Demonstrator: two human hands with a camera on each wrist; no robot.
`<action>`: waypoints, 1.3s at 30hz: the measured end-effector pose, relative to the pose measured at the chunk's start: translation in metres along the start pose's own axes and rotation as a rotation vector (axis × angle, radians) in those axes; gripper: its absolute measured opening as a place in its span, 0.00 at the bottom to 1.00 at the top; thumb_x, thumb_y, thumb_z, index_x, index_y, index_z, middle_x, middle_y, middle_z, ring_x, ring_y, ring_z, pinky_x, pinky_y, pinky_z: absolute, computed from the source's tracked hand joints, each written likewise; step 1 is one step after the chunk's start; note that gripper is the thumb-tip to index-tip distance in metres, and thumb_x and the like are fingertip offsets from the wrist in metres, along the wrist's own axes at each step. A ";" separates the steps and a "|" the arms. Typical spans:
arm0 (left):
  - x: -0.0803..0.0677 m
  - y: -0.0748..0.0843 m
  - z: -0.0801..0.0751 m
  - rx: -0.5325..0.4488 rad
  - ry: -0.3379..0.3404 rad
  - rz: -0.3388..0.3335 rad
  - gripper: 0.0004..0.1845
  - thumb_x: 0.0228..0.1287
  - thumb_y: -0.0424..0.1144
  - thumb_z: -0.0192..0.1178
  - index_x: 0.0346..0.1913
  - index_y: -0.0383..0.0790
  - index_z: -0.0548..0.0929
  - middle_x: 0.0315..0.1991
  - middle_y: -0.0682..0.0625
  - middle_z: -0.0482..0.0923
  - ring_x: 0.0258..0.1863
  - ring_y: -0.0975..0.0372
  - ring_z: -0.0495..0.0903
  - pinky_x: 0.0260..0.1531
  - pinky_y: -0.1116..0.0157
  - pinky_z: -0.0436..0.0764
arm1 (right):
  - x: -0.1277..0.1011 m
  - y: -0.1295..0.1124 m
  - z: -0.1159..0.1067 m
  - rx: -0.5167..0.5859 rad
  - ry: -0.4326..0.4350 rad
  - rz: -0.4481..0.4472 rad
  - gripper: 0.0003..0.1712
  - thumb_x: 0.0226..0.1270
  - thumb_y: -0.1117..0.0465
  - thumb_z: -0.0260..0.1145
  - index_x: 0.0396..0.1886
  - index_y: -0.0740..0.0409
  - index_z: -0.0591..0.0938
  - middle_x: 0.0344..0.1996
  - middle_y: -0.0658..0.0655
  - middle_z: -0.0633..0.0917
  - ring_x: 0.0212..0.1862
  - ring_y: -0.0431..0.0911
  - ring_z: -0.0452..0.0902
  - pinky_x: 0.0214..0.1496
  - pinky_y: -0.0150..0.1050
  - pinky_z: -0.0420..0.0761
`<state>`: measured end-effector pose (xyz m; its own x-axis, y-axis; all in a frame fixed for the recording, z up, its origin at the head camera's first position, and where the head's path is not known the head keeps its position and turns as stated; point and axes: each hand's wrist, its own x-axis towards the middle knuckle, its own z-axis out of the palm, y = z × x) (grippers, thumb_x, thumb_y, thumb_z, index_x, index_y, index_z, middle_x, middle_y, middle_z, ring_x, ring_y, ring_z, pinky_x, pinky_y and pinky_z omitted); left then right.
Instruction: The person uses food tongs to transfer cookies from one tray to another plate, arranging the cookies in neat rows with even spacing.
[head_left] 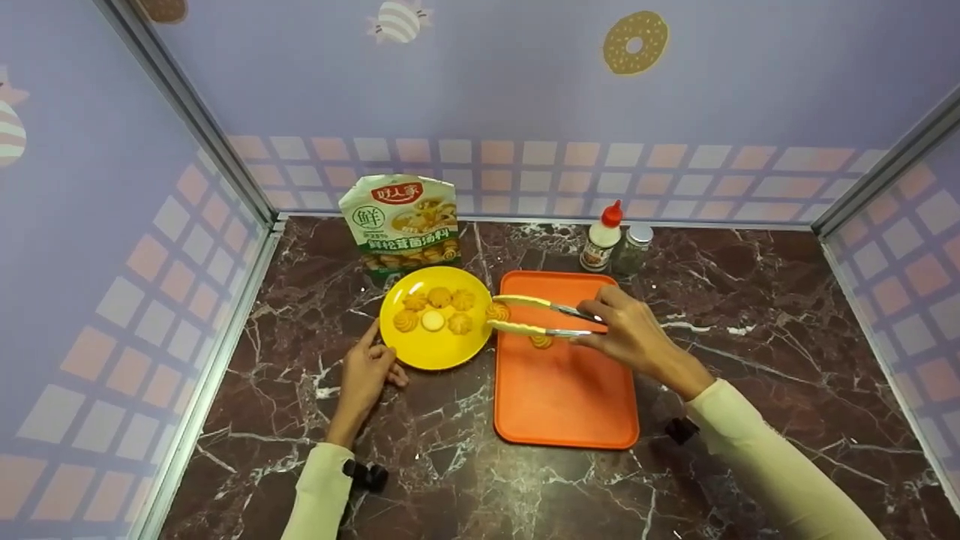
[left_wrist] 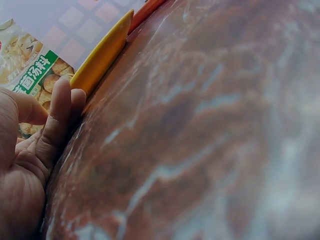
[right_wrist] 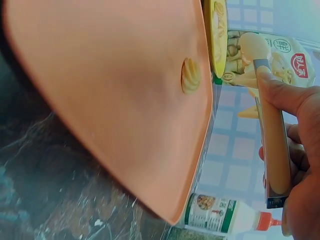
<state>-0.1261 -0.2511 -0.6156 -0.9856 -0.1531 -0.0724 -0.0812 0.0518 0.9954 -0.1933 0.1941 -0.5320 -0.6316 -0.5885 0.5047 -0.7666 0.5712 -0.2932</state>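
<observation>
My right hand (head_left: pixel 626 330) grips a pair of tongs (head_left: pixel 517 328) with cream tips and metal arms. Between the tips sits a swirled cookie (head_left: pixel 497 310), held where the plate's right rim and the tray's left edge meet. Several cookies (head_left: pixel 439 298) lie in a loose ring on the yellow plate (head_left: pixel 431 352), a pale round one among them. At the plate's left rim, my left hand (head_left: pixel 365 375) rests its fingers against the edge. Another swirled cookie (right_wrist: pixel 190 76) lies on the orange tray (head_left: pixel 566 409), partly behind the tongs in the head view.
Behind the plate stands a green and white food packet (head_left: pixel 405 225). A red-capped bottle (head_left: pixel 601 238) and a glass jar (head_left: pixel 634 249) with a silver lid stand behind the tray. Patterned walls (head_left: pixel 495 90) border the dark marbled table (head_left: pixel 750 360) at the back and sides.
</observation>
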 end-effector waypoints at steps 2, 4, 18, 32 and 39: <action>0.000 0.000 0.001 -0.001 -0.005 0.002 0.38 0.80 0.26 0.56 0.88 0.33 0.58 0.26 0.37 0.84 0.18 0.57 0.86 0.21 0.63 0.91 | 0.002 -0.002 0.002 0.000 -0.002 -0.003 0.25 0.50 0.54 0.93 0.43 0.61 0.92 0.32 0.54 0.74 0.30 0.46 0.69 0.26 0.42 0.78; 0.001 0.000 0.001 -0.006 -0.009 0.001 0.38 0.80 0.26 0.56 0.88 0.33 0.58 0.25 0.37 0.83 0.18 0.56 0.87 0.21 0.62 0.91 | 0.003 -0.003 0.004 -0.006 -0.002 -0.008 0.25 0.50 0.54 0.93 0.43 0.61 0.92 0.32 0.53 0.73 0.29 0.45 0.68 0.26 0.41 0.77; 0.001 -0.002 0.001 -0.024 0.002 -0.012 0.39 0.79 0.25 0.56 0.88 0.33 0.57 0.24 0.39 0.81 0.18 0.56 0.86 0.21 0.62 0.91 | 0.021 -0.017 0.018 -0.006 0.005 -0.063 0.25 0.50 0.53 0.93 0.43 0.62 0.92 0.31 0.54 0.76 0.30 0.46 0.70 0.25 0.41 0.79; 0.001 -0.001 0.001 -0.002 0.009 -0.018 0.39 0.78 0.25 0.56 0.88 0.33 0.58 0.25 0.38 0.82 0.18 0.56 0.86 0.21 0.62 0.91 | 0.036 -0.027 0.034 0.042 -0.053 -0.037 0.24 0.55 0.55 0.91 0.46 0.62 0.91 0.34 0.56 0.75 0.32 0.46 0.69 0.27 0.39 0.75; 0.000 -0.001 0.000 -0.003 -0.006 0.012 0.38 0.79 0.25 0.56 0.88 0.33 0.58 0.26 0.35 0.83 0.18 0.56 0.87 0.20 0.61 0.91 | 0.041 -0.031 0.047 0.058 -0.070 -0.038 0.23 0.57 0.54 0.90 0.45 0.62 0.91 0.33 0.56 0.75 0.33 0.46 0.70 0.27 0.42 0.78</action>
<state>-0.1264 -0.2508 -0.6170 -0.9873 -0.1467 -0.0607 -0.0687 0.0502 0.9964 -0.2006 0.1256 -0.5401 -0.6066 -0.6490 0.4592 -0.7945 0.5146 -0.3223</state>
